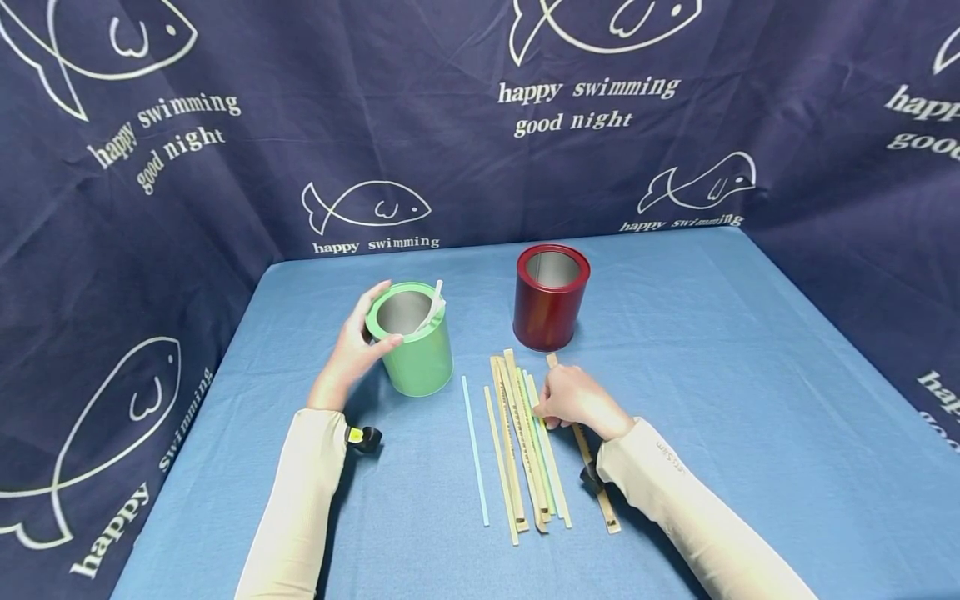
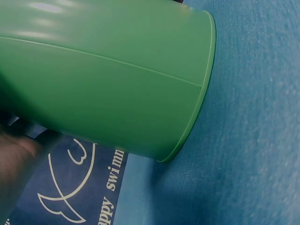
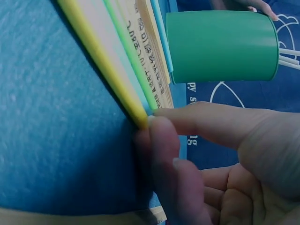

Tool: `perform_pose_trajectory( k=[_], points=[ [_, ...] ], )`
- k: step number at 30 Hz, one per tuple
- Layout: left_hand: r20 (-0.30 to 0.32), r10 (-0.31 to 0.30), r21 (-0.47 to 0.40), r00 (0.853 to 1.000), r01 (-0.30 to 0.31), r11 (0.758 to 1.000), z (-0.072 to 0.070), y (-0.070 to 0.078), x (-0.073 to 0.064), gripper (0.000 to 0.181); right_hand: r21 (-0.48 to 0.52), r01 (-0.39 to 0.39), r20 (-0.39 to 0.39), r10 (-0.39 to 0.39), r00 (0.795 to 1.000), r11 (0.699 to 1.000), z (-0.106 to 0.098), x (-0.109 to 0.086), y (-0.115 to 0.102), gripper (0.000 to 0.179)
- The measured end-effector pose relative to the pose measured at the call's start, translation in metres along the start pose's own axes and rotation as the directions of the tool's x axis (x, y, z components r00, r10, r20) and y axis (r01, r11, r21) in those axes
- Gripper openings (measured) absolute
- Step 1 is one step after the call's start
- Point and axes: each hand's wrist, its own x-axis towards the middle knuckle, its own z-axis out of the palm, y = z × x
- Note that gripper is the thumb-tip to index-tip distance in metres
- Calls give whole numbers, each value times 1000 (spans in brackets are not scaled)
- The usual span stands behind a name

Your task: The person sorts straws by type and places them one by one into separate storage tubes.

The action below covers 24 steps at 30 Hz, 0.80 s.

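My left hand (image 1: 352, 354) grips the green can (image 1: 422, 367) at its left side, thumb in front of the rim. White plastic sticks (image 1: 432, 307) lean out of that can's mouth. My right hand (image 1: 577, 398) is at the right side of a bundle of thin straws and paper-wrapped sticks (image 1: 517, 425). In the right wrist view its thumb and forefinger pinch a yellow straw (image 3: 103, 65), close beside a green straw (image 3: 129, 56). Under the right wrist lies one separate paper-wrapped stick (image 1: 606, 504). The green can fills much of the left wrist view.
Behind the bundle stands a dark red can (image 1: 550, 312), its mouth open upward. A light blue straw (image 1: 476, 454) lies left of the bundle, toward the green can. Blue cloth (image 1: 750, 400) covers the table, and a dark printed curtain (image 1: 465, 158) hangs around its back and sides.
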Motion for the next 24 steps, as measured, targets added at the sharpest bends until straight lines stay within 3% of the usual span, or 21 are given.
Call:
perform_pose_trajectory(
  k=[12,24],
  points=[
    [-3,3,3,1000,-3,1000,0,-1,0,81,38,14,-20,-13,1000,999,3,2,0,17],
    [-6,-2,-1,1000,2,1000,1,1,-1,81,107,41,-6,-40,999,993,-7,0,6,18]
  ],
)
